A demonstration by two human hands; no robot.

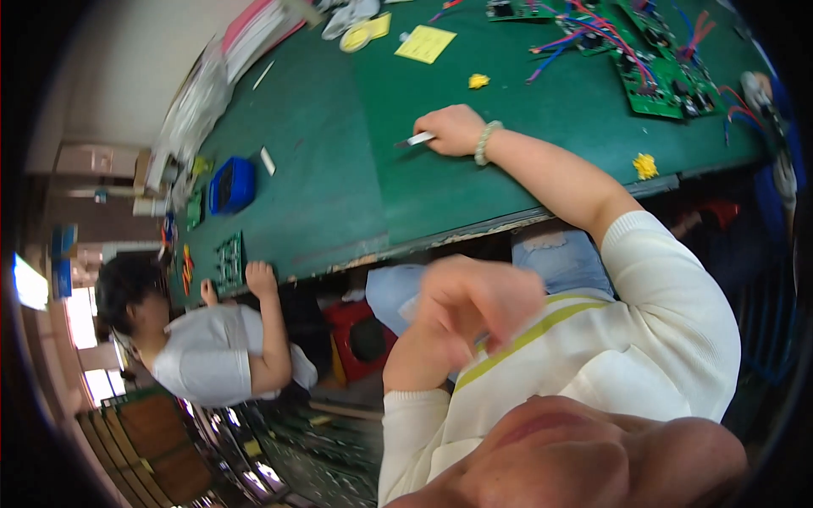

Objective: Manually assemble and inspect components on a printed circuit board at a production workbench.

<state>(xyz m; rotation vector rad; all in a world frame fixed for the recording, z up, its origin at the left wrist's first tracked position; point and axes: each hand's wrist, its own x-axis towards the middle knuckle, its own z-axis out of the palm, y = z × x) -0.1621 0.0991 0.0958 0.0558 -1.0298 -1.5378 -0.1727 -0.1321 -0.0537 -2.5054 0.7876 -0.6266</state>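
Observation:
My right hand point(458, 130), with a pale beaded bracelet at the wrist, rests on the green table top point(330, 161). Its fingers are closed round a slim white tool point(419, 139) with a thin dark tip pointing left; its exact kind is unclear. A yellow crumpled bit point(478, 81) lies just beyond that hand. My left hand point(483, 300) is raised in front of my body, off the table, its fingers bent and smeared by motion. I cannot make out anything in it.
Green circuit boards point(665, 85) with coloured wires lie at the far right. Yellow notes point(426, 44) sit at the back, and another yellow bit point(645, 166) by the right edge. At left, a co-worker point(212, 347) sits near a blue box point(232, 184) and a circuit board point(229, 261).

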